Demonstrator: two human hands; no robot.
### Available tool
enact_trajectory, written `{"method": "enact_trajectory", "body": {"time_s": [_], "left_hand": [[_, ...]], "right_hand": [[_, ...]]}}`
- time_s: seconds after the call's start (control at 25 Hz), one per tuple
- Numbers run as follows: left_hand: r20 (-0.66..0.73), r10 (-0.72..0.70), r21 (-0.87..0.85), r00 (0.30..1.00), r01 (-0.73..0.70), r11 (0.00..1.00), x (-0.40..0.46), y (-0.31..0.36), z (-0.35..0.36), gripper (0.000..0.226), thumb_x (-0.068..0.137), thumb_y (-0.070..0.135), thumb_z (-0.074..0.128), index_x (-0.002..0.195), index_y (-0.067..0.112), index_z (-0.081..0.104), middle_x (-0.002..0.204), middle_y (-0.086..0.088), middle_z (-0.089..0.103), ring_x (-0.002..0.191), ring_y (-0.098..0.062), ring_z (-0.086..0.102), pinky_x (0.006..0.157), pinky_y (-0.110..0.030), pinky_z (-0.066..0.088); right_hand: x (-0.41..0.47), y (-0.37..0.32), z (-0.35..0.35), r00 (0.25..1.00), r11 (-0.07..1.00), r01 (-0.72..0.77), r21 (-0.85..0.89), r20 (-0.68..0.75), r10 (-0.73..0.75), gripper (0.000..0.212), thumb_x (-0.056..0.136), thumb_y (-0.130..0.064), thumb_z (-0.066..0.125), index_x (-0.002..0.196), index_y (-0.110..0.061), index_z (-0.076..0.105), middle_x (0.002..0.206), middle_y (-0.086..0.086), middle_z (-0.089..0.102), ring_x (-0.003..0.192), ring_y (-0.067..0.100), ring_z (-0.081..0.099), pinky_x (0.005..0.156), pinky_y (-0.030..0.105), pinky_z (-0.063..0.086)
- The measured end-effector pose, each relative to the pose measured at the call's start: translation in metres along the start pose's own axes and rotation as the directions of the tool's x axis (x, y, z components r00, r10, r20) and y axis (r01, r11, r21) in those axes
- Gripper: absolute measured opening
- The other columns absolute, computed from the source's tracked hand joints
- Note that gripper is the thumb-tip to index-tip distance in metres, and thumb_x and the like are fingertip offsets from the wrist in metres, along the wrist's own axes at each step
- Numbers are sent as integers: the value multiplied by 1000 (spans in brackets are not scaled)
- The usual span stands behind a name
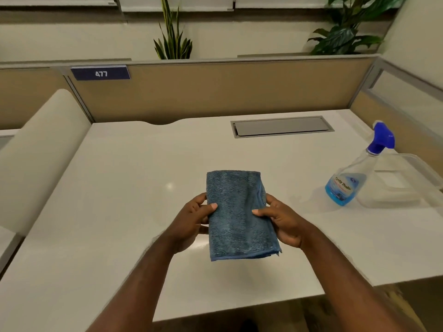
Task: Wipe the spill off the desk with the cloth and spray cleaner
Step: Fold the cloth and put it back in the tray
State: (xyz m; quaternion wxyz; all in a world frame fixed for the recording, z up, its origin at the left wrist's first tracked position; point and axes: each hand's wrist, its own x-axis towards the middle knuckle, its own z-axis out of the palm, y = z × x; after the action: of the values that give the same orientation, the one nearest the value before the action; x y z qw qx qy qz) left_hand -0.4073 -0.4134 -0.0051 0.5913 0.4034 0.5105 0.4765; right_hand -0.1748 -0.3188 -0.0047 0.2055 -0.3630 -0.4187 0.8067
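Cloth (pixel 237 212) held flat in two hands over the desk (pixel 119 188).
The left hand (pixel 191 221) and right hand (pixel 280 219) pinch its long sides, thumbs on top. The spray bottle (pixel 354 173) stands off to the right, nearer the right hand. I see no spill.

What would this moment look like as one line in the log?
left hand: holds cloth | right hand: holds cloth | cloth: folded, above desk | spray bottle: on desk, right, untouched
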Motion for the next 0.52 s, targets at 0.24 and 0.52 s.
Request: {"method": "enact_trajectory", "body": {"time_s": [0.24,0.52], "left_hand": [[64,63,-66,996,-58,996,0,14,-10,40,90,20,60,128,31,58,119,-10,70,106,-30,67,79,-45,58],[188,103,-99,977,-85,991,-5,22,-11,30,85,-5,47,92,5,74,134,-12,60,123,-33,56,89,-48,54]], "right_hand": [[-17,-3,1,983,970,162,181,55,-175,52,85,3,56,128,-27,58,122,10,67,109,30,65,86,44,56],[-29,-3,3,977,931,158,329,81,-195,39,76,-10,39,88,3,74,122,24,65,116,38,58,93,42,52]]}}
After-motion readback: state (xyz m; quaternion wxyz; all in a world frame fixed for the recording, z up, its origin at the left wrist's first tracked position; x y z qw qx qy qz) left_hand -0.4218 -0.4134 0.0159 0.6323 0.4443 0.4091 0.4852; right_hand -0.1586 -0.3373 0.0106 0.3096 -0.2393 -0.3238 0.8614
